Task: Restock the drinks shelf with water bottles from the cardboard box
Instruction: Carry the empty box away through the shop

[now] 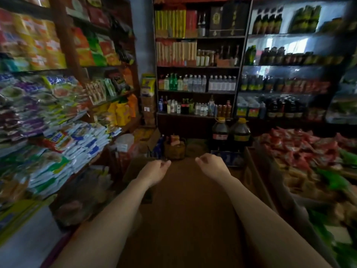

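Both hands' fingers (167, 163) loosely curled, empty — water bottles (222, 84) shelved well beyond them.

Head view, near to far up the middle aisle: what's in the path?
Left hand and right hand, both holding nothing → woven basket on the floor → two big oil jugs → drinks shelf with a row of water bottles.

No text can be read anywhere. Labels on the far shelf bottles (212, 84) and left snack packets (58, 113) are blurred.
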A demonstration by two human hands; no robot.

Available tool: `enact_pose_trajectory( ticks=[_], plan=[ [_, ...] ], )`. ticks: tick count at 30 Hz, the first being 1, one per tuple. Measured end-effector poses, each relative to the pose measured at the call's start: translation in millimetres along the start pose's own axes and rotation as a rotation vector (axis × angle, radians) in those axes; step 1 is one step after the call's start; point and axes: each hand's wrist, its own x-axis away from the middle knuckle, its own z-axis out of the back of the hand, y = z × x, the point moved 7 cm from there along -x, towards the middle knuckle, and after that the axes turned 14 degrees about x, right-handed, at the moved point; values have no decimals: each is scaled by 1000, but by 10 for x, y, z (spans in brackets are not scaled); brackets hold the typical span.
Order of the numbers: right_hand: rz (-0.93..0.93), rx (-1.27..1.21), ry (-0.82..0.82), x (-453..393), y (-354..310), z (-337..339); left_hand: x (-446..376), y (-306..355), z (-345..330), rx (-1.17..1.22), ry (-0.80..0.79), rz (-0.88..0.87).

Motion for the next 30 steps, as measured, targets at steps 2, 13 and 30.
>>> enact_pose_trajectory(
  ticks=[2,13,30],
  plan=[
    [-5,-23,-11,-492,3,-63,-520,9,68,18,14,14],
    [107,106,-134,-3360,280,-687,-3072,-126,-151,74,67,94],
    [547,182,-386,-7163,-1035,-2251,-5941,-1239,647,237,427,436]
  ],
)
